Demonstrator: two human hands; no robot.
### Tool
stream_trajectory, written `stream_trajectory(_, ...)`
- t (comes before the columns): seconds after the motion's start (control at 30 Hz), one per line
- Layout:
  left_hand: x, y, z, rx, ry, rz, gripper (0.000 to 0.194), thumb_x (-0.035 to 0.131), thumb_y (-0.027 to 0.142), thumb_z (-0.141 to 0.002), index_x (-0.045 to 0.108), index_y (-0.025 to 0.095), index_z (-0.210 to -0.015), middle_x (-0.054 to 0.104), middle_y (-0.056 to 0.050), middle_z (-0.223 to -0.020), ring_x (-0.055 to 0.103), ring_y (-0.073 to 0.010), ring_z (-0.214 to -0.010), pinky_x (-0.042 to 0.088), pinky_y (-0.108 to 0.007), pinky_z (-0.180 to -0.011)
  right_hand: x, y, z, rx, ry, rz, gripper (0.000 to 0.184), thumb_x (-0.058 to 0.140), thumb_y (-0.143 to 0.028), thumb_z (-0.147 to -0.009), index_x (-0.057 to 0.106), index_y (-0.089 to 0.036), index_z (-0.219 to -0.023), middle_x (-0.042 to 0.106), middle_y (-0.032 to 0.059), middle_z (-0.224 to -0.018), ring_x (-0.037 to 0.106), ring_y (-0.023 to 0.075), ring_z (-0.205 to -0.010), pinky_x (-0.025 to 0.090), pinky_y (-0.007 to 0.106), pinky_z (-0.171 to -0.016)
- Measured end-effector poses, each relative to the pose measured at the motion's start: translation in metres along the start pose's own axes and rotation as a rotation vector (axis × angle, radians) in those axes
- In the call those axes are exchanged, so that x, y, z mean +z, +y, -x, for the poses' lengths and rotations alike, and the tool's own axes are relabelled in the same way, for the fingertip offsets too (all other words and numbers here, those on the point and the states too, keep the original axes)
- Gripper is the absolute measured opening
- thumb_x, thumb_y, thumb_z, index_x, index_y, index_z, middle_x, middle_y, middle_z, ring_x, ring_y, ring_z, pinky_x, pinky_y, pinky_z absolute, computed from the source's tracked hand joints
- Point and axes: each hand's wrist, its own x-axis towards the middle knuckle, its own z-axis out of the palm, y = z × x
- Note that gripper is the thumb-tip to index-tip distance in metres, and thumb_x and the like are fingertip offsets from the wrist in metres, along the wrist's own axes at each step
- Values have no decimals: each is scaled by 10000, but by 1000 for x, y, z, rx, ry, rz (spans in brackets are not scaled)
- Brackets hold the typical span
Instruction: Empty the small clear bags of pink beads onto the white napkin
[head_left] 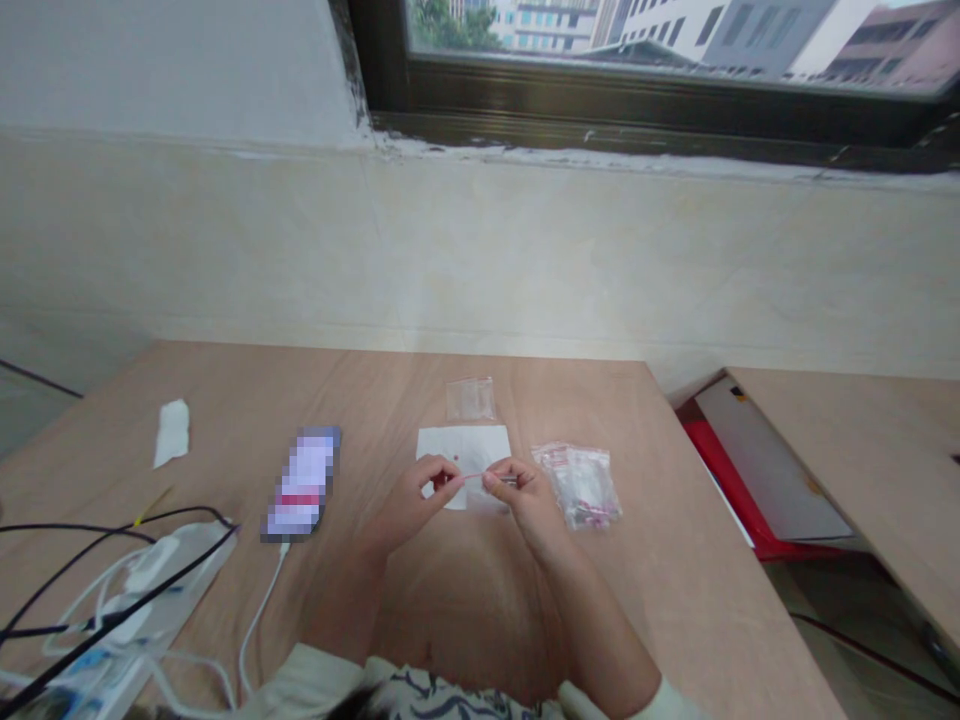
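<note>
The table point(225, 430) carried every item, with the wall point(225, 240) and a window point(660, 90) standing well beyond the paper sheet point(480, 447), used here as the reference point. Left of the sheet lay a white power strip point(142, 610) with black cables point(75, 530), a phone point(302, 482) with its screen blurred, and a white tissue point(172, 433), farther out. Just right of the sheet lay a clear plastic bag point(579, 487) containing small pink-and-white items point(592, 516). A smaller clear bag point(470, 399) lay just beyond the sheet. The left hand point(412, 505) and right hand point(529, 497) worked close together over the sheet. The fingers point(495, 482) of each hand were pinched narrowly on a thin pink strip point(474, 477). A small red spot point(456, 459) marked the sheet. For handling this fine, the fingertips were best kept close and the wrists steady. No brand, label or writing could be read.
</note>
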Motion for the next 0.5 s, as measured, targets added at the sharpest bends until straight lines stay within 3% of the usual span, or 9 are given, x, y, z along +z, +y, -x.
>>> stream_trajectory(0.17,-1,1,-2,-4,42,-3,180,397,285,-808,506,164,-733,476,3,-699,461,-124,-696,368,-237,-654,3,5,1,76,-82,-42,255,576,-422,-647,569,-178,-720,547,-23,-620,477,104,-546,358,216,-493)
stream_trajectory(0.27,4,-1,-4,-46,58,51,199,376,305,-815,494,168,-731,476,5,-691,465,-123,-682,377,-235,-638,2,14,6,72,-114,-37,280,540,-444,-671,550,-165,-691,542,-11,-619,480,109,-550,360,219,-493)
stream_trajectory(0.37,7,-6,-4,-106,74,142,201,377,329,-811,498,171,-786,511,-5,-746,494,-122,-697,391,-233,-642,-17,23,11,58,110,33,319,491,-473,-693,469,-172,-592,460,-33,-519,430,101,-477,330,218,-456)
stream_trajectory(0.5,1,-17,0,-234,114,225,218,406,363,-788,502,170,-810,545,-10,-760,523,-120,-674,405,-220,-605,-72,25,11,26,566,314,311,433,-482,-709,468,-175,-676,486,1,-549,470,156,-523,349,266,-497)
